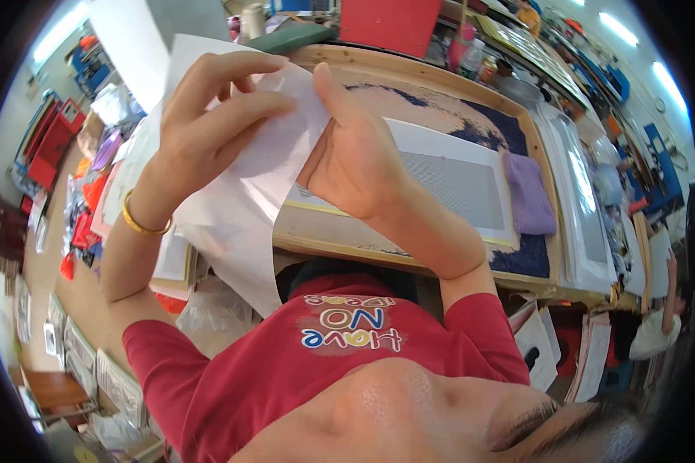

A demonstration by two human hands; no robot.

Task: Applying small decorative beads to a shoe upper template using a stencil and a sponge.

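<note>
The thin white paper sheet [247, 185] looks matt and creased. The pale wooden printing frame [409, 69] is smooth, its grey mesh screen [463, 181] finely woven; the folded purple cloth [529, 193] looks soft, fuzzy.

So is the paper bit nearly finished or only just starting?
Hard to say exactly. Both hands are up on the white sheet: the left hand has fingers curled over its top edge, and the right hand grips it from the other side. So the sheet is in hand now, not put down. Below it, the wooden frame with its grey mesh panel and the purple cloth lie untouched.
</note>
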